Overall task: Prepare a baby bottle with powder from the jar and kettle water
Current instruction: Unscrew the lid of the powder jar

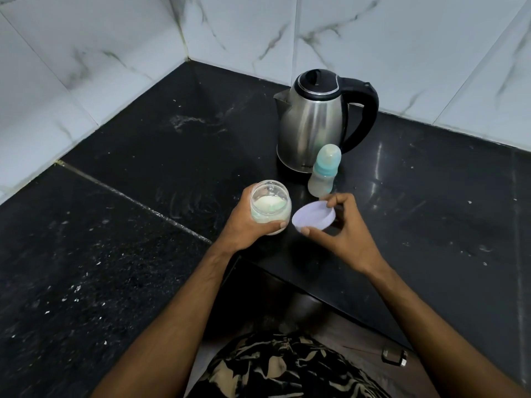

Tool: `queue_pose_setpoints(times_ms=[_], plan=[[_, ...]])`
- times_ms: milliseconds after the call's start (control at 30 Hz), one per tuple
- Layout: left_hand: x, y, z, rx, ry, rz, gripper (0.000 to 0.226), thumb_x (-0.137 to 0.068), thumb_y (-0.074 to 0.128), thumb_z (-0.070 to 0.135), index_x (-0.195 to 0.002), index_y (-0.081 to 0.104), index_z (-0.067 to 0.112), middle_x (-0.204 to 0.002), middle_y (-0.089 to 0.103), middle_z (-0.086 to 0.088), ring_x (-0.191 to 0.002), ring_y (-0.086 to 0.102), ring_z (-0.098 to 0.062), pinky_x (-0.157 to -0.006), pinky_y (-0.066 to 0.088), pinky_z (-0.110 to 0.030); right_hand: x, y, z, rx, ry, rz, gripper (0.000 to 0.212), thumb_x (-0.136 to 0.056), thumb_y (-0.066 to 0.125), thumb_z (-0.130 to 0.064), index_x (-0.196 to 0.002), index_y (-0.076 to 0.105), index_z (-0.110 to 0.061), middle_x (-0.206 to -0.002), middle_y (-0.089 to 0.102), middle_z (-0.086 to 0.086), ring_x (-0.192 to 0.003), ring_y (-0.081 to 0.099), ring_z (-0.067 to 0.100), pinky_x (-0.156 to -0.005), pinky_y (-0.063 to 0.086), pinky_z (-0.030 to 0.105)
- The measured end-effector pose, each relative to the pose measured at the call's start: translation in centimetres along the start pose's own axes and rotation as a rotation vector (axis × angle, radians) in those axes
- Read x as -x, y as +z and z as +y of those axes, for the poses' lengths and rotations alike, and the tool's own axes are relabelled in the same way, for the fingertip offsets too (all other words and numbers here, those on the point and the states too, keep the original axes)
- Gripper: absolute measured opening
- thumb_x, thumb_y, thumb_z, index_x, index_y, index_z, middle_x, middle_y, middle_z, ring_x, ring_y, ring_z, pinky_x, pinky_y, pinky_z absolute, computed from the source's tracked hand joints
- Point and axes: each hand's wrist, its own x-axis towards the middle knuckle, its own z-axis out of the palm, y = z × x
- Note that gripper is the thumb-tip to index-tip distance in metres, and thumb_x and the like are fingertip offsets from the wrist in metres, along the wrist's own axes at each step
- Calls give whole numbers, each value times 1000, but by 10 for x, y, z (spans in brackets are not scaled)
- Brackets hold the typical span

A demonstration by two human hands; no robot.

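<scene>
Open jar in the left hand, lid in the right, above the black counter corner.

Head view: the left hand point(247, 222) grips the clear jar point(270, 206), white powder point(268, 203) inside; the right hand point(343, 225) pinches the white lid point(313, 218) just right of it. Farther off, the capped baby bottle point(324, 170) stands before the steel kettle point(319, 119) on the counter point(143, 196).
</scene>
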Motion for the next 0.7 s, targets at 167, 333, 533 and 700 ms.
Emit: queue_pose_setpoints(times_ms=[167, 333, 533, 700], plan=[[0, 0, 1, -4, -16, -6, 89, -61, 92, 21, -131, 39, 34, -124, 57, 19, -115, 55, 5, -97, 44, -16, 35, 20, 28, 91, 13, -95, 59, -66, 89, -33, -103, 42, -31, -121, 53, -9, -115, 54, 13, -92, 50, 36], [1, 0, 3, -5, -15, -8, 88, -56, 90, 32, -128, 40, 40, -125, 56, 20, -116, 54, 4, -99, 44, -20, 45, 30, 39, 178, -40, -108, 60, -65, 88, -31, -101, 41, -29, -121, 46, -13, -117, 48, 5, -87, 48, 27], [3, -1, 6, -3, -21, -22, 90, -52, 87, 44, -129, 39, 39, -128, 56, 17, -118, 54, 1, -101, 44, -22, 45, 26, 54, 310, -78, -143, 65, -66, 87, -31, -113, 42, -28, -129, 40, -13, -116, 46, 5, -87, 46, 21], [2, -5, 7, -26, -44, -67, 96, -52, 89, 41, -132, 37, 35, -127, 53, 21, -117, 52, 6, -102, 43, -23, 45, 22, 53, 303, -43, -195, 74, -67, 86, -45, -124, 40, -33, -133, 33, -19, -117, 40, -5, -91, 34, 2]])
